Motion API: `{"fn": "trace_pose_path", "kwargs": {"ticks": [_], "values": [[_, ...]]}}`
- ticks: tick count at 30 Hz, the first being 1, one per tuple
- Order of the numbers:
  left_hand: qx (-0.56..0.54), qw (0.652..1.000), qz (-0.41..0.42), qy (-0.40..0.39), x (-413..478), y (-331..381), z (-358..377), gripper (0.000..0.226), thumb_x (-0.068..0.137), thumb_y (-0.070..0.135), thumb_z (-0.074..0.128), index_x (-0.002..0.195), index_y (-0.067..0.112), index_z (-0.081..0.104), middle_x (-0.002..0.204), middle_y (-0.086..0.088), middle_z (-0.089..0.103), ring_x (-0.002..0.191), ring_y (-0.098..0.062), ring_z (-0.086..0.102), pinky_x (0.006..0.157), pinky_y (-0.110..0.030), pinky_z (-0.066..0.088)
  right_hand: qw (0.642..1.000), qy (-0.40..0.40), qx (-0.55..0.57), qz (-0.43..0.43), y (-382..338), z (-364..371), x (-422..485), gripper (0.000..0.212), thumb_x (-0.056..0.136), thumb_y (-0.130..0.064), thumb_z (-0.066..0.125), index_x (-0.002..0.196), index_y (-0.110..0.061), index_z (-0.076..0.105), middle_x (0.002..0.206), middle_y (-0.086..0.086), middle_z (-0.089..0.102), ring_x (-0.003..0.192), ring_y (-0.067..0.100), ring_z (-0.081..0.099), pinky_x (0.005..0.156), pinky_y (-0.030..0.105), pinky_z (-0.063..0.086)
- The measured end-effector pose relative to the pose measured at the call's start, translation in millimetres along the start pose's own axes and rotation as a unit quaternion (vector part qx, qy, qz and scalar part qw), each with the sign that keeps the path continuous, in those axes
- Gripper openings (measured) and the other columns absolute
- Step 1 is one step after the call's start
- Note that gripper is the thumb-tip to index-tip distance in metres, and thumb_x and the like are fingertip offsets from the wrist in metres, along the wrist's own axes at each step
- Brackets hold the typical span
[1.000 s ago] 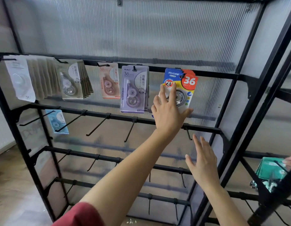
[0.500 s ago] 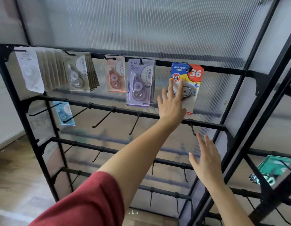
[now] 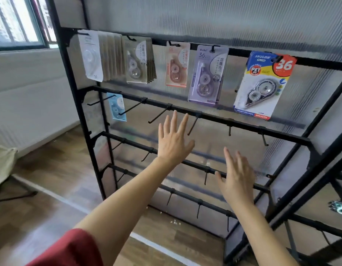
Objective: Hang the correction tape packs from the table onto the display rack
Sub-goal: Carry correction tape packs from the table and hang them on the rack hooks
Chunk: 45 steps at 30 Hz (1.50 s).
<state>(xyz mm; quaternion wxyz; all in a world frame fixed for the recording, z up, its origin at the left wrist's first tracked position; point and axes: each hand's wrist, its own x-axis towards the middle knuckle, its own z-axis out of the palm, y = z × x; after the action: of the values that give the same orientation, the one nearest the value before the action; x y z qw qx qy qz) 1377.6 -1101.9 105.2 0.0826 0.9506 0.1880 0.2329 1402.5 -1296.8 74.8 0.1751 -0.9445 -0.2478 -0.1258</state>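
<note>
- fingers of left hand (image 3: 174, 143) and right hand (image 3: 236, 179) are stretching straight, holding nothing.
- blue, yellow and red carded correction tape pack (image 3: 262, 87) is hanging top right on the black metal display rack (image 3: 243, 125); probably light, stiff, best pinched at its card edge.

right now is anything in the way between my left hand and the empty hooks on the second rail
Nothing visible. The left hand is open and empty just below the second rail, and the hooks near it are bare. Only the light blue pack hangs on that rail, far to the left.
</note>
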Motion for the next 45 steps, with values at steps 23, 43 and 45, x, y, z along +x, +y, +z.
{"fn": "trace_pose_path", "kwargs": {"ticks": [23, 43, 45], "values": [[0.067, 0.908, -0.409, -0.068, -432.1, -335.0, -131.1, 0.075, 0.091, 0.051, 0.05, 0.152, 0.03, 0.012, 0.161, -0.005, -0.003, 0.147, -0.026, 0.002, 0.116, -0.045, 0.005, 0.918, -0.264, 0.092, -0.282, -369.4, 111.1, -243.0, 0.074, 0.092, -0.032, 0.053, 0.152, -0.028, 0.009, 0.159, 0.011, 0.008, 0.145, 0.031, 0.006, 0.115, 0.045, 0.008], [0.112, 0.699, -0.706, 0.021, -677.0, -545.9, -292.5, 0.072, 0.094, 0.048, 0.047, 0.152, 0.031, 0.008, 0.161, -0.003, -0.004, 0.147, -0.026, -0.003, 0.117, -0.049, 0.004, 0.717, -0.417, 0.106, -0.548, -735.0, 188.5, -428.7, 0.077, 0.094, -0.038, 0.052, 0.152, -0.03, 0.0, 0.159, 0.012, 0.0, 0.143, 0.036, 0.008, 0.113, 0.047, 0.018], [0.115, 0.683, -0.72, 0.038, -685.9, -573.7, -310.7, 0.072, 0.094, 0.048, 0.047, 0.152, 0.031, 0.009, 0.161, -0.003, -0.004, 0.147, -0.026, -0.003, 0.117, -0.051, 0.004, 0.707, -0.416, 0.106, -0.561, -776.7, 193.0, -436.9, 0.078, 0.094, -0.04, 0.052, 0.152, -0.03, 0.001, 0.159, 0.013, 0.0, 0.143, 0.037, 0.008, 0.113, 0.049, 0.018]]}}
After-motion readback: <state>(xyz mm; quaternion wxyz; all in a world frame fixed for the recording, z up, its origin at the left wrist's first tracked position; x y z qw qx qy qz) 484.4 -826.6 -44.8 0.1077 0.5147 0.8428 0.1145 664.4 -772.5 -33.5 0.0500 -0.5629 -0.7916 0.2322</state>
